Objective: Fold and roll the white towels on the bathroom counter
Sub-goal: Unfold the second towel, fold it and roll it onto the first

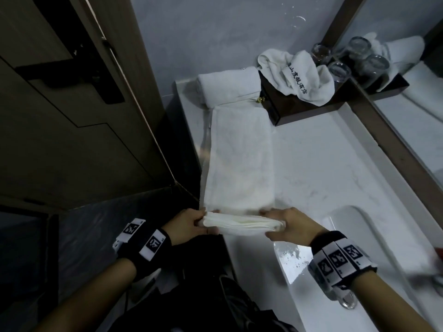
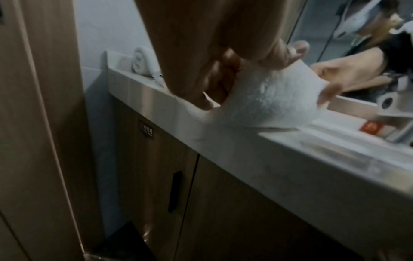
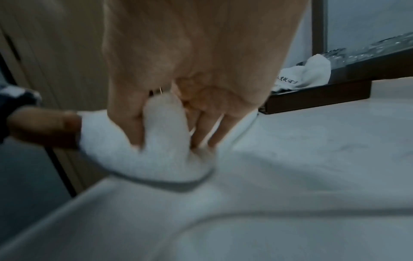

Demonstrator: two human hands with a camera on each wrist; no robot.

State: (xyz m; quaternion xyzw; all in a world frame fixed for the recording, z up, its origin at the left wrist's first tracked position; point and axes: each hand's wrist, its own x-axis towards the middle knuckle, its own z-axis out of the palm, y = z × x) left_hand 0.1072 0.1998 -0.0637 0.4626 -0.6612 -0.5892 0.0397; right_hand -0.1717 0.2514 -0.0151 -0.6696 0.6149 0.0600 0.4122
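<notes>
A white towel (image 1: 239, 161) lies folded into a long strip on the white counter (image 1: 318, 168), running away from me. Its near end is turned over into a small roll (image 1: 242, 225) at the counter's front edge. My left hand (image 1: 191, 224) grips the roll's left end, thumb under and fingers over it. My right hand (image 1: 285, 226) grips the right end the same way. The left wrist view shows the roll (image 2: 268, 98) under my left hand (image 2: 214, 84). In the right wrist view my right hand (image 3: 178, 109) pinches a fold of the towel (image 3: 143, 155).
A finished rolled towel (image 1: 227, 86) lies at the counter's far end. A crumpled towel with printed letters (image 1: 297, 76) sits on a dark tray (image 1: 311, 106) with glasses (image 1: 339, 70). The sink basin (image 1: 354, 250) is at right, a mirror (image 1: 412, 97) behind, a wooden door (image 1: 72, 92) at left.
</notes>
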